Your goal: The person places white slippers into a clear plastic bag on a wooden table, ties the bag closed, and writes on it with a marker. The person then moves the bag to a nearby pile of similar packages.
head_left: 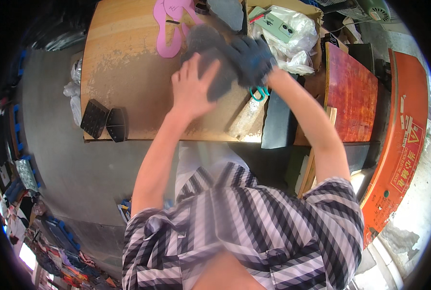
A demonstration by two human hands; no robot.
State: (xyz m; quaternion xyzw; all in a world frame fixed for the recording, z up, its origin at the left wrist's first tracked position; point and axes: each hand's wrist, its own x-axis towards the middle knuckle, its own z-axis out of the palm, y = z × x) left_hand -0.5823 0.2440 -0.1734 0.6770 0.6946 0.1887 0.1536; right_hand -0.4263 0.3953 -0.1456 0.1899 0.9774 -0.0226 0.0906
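My bare left hand lies with spread fingers on a dark grey flat piece on the wooden table. Its outline is blurred by motion. My right hand, in a dark glove, is at the right side of that piece; its fingers are smeared against the dark surface, so their grip is unclear. A pink flat cut-out shape lies beyond my left hand. Below the glove, teal handle loops show beside a worn pale cylinder.
Two black blocks sit at the table's near left corner. A black sheet hangs over the front edge. At the back right, a carton holds white plastic bags and a green phone. A red board and orange panel stand right.
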